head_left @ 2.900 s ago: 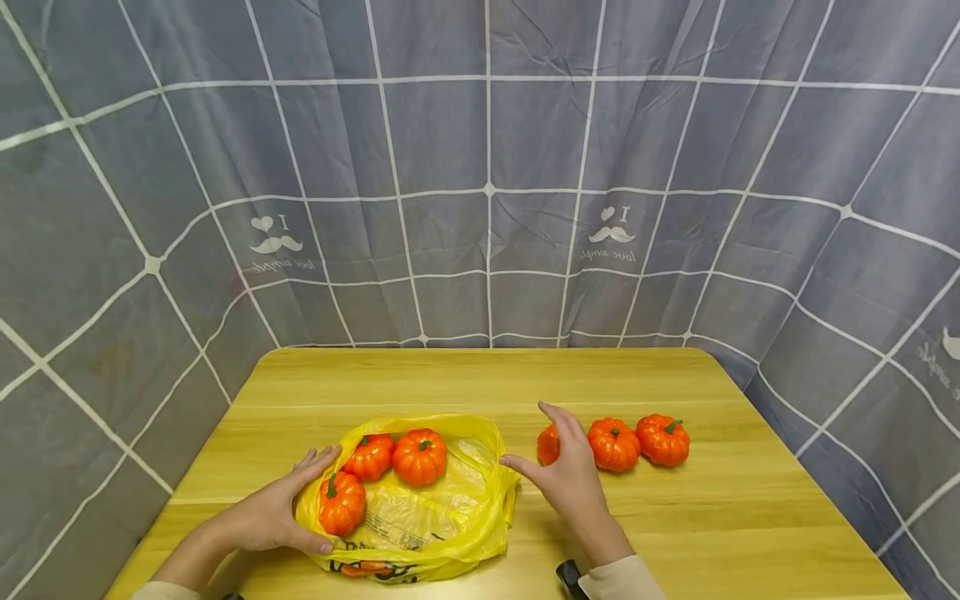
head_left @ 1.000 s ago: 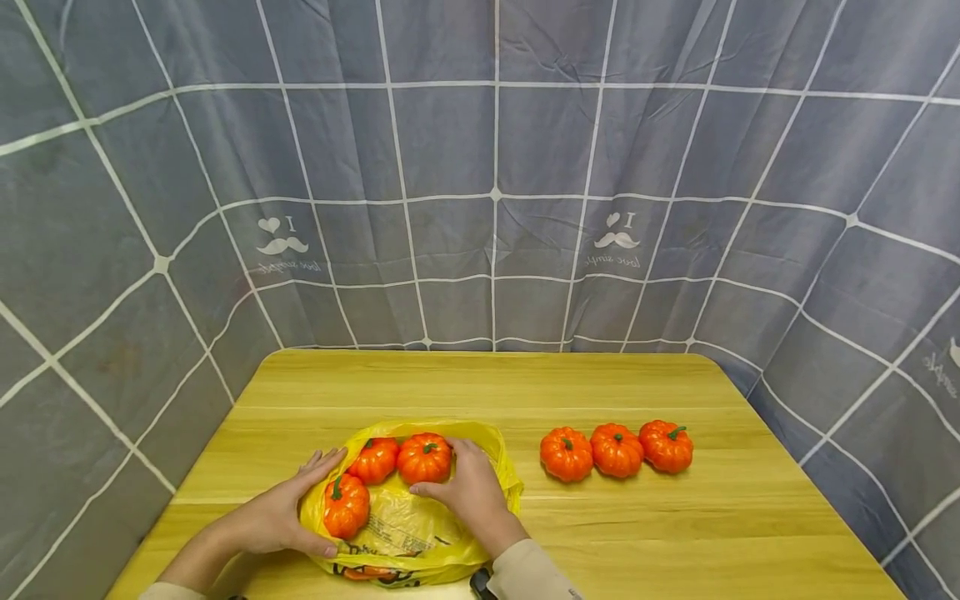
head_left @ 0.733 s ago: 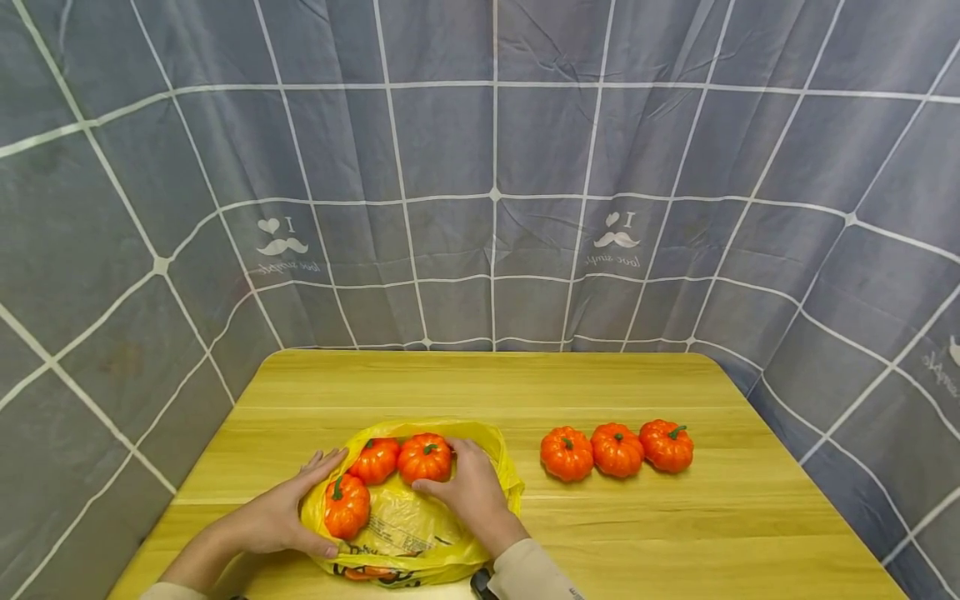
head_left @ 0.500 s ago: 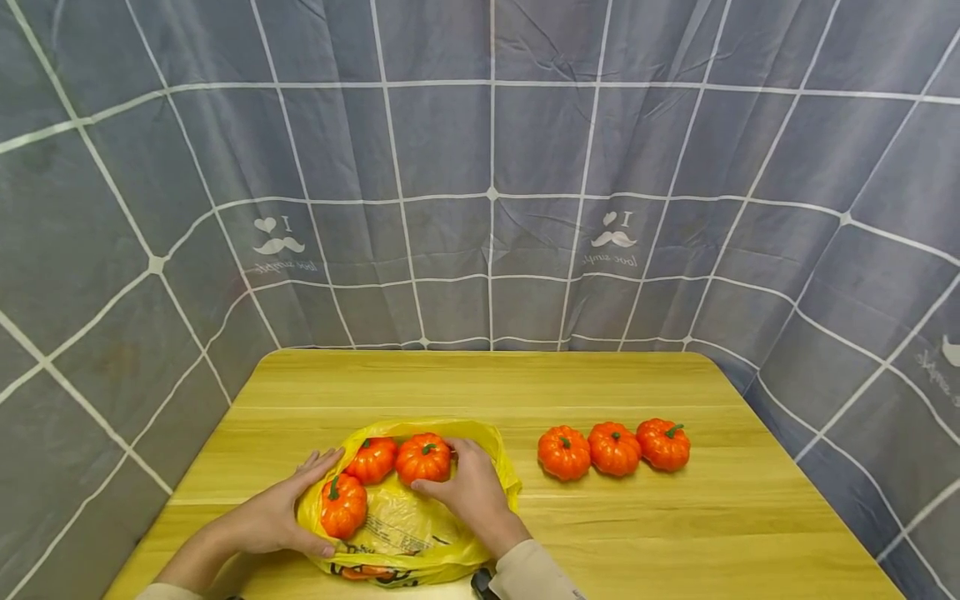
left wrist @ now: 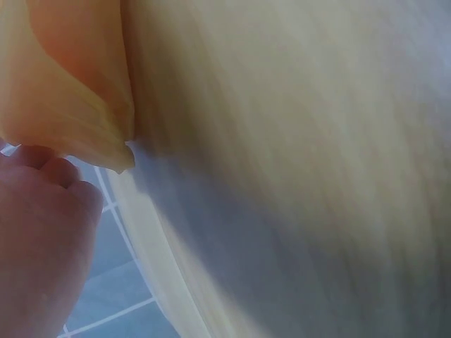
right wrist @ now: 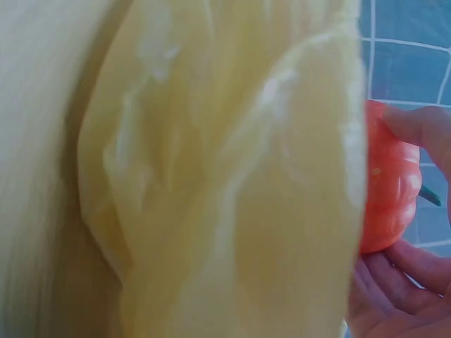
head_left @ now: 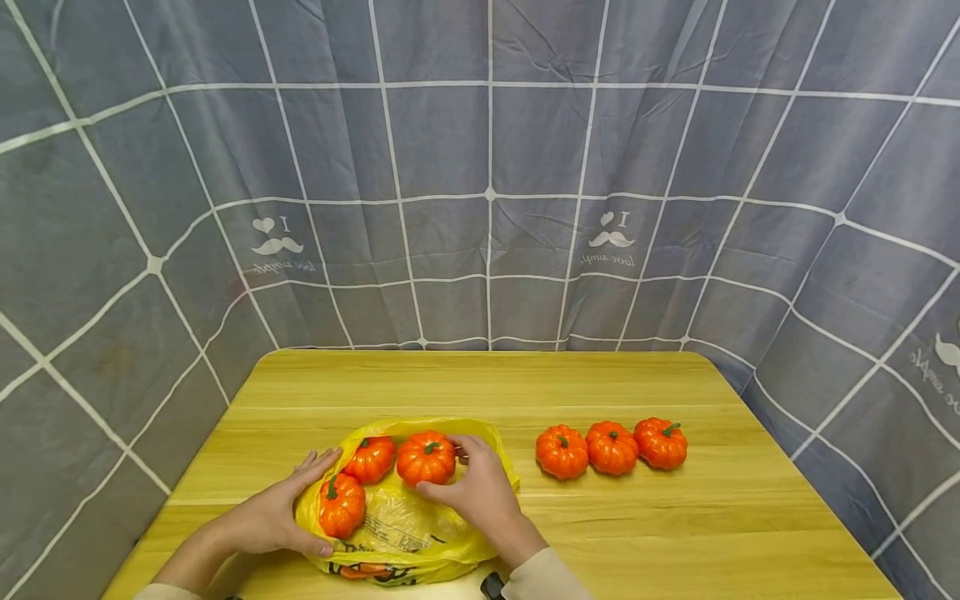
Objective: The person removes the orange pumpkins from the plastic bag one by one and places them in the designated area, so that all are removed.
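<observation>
A yellow plastic bag [head_left: 408, 521] lies spread open on the table, with three small orange pumpkins inside. My right hand [head_left: 483, 492] reaches over its right side and holds one pumpkin [head_left: 425, 459] between thumb and fingers. In the right wrist view this pumpkin [right wrist: 389, 184] shows past the bag's edge, its green stem pointing right. Two other pumpkins, one at the back [head_left: 371, 460] and one nearer [head_left: 341, 506], rest at the bag's left side. My left hand [head_left: 273, 512] grips that side, thumb on the front rim; some fingers are hidden behind the plastic.
Right of the bag, three more orange pumpkins, the left [head_left: 562, 452], middle [head_left: 612, 448] and right [head_left: 661, 443], stand in a row on the wooden table [head_left: 660, 533]. A grey curtain [head_left: 450, 150] with white grid lines surrounds the back and sides.
My right hand has come from beside the row of pumpkins into the bag and taken hold of a pumpkin. Over the last half second that pumpkin has tilted and risen slightly. My left hand stays put.
</observation>
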The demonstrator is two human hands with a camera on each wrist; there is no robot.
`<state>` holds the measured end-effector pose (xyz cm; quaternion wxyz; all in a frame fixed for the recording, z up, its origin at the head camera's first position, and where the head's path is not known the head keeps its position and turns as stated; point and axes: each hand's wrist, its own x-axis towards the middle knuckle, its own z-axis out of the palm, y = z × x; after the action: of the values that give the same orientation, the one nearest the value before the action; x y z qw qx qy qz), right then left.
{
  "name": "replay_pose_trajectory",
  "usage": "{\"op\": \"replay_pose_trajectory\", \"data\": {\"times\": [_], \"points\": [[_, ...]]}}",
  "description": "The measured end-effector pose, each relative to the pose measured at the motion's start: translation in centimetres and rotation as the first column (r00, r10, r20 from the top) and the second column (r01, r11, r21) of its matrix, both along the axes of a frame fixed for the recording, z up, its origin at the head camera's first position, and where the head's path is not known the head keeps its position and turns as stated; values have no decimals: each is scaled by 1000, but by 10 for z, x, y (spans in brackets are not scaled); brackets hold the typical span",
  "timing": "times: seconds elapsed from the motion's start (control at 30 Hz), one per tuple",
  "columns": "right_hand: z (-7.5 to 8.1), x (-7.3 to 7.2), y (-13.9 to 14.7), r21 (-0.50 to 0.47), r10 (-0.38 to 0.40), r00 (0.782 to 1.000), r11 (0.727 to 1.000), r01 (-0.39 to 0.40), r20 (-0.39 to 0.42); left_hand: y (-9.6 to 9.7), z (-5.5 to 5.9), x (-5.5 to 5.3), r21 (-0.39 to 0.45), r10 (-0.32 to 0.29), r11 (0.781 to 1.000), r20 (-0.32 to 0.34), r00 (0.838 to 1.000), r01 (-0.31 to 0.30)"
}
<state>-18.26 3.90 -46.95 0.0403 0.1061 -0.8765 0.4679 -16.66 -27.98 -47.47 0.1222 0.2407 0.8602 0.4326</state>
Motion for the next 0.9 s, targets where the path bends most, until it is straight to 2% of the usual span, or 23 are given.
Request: {"op": "replay_pose_trajectory", "data": {"times": [0.2,0.57,0.9], "points": [[5,4,13,-46,0,999,999,-2,-43,-1,-1,0,1,5,1000,-1,1000,-5],[5,12,49,-68,-27,996,997,21,-86,0,2,1,-5,6,1000,12,1000,-6],[3,21,85,-60,-82,991,995,76,-107,1,3,3,-23,18,1000,16,1000,-17]]}}
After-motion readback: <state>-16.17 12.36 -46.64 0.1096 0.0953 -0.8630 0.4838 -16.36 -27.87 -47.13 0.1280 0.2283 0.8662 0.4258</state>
